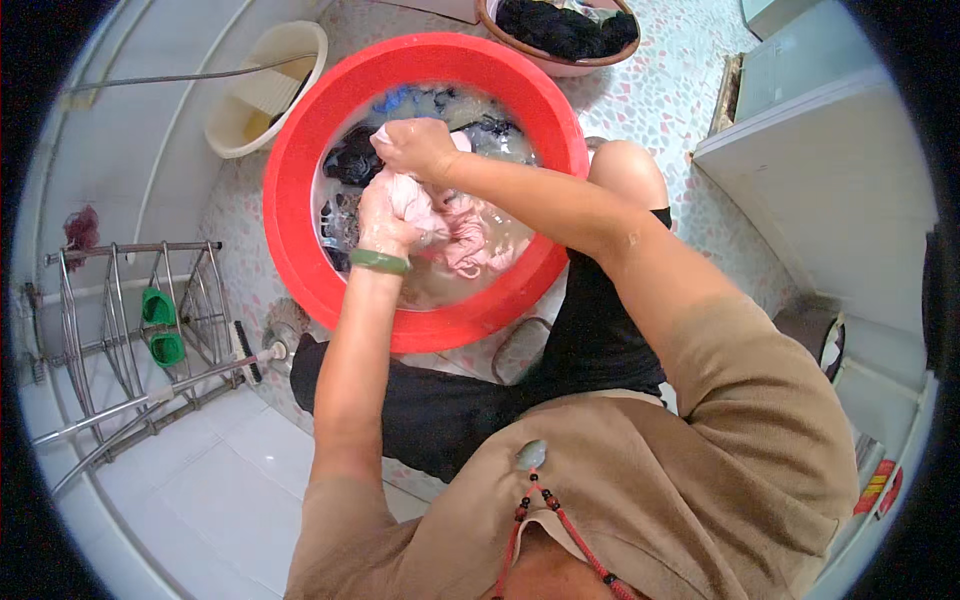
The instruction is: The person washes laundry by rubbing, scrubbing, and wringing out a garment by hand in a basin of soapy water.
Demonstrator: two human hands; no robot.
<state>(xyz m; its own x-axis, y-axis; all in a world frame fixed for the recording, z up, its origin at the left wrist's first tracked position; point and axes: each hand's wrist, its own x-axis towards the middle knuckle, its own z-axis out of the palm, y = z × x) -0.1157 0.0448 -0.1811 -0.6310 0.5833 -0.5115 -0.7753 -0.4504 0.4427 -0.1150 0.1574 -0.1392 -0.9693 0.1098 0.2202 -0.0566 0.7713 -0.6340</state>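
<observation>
A large red plastic basin (551, 112) holds cloudy water with soaking clothes in it. My left hand (386, 217), a green bangle at its wrist, grips a pink wet garment (465, 232) near the middle of the basin. Just above it, my right hand (416, 148) is closed in a fist on a part of the same pink fabric. The garment's lower folds hang down into the water. Dark clothes (352, 157) lie in the water to the left, and a blue cloth (397, 97) shows near the far rim.
Behind the basin stands a brown-rimmed tub (559, 64) of black clothes. A cream bucket (319, 56) with a ribbed board is at the upper left. A metal rack (142, 244) holding green slippers (159, 306) stands at the left; a white cabinet (810, 165) is at the right.
</observation>
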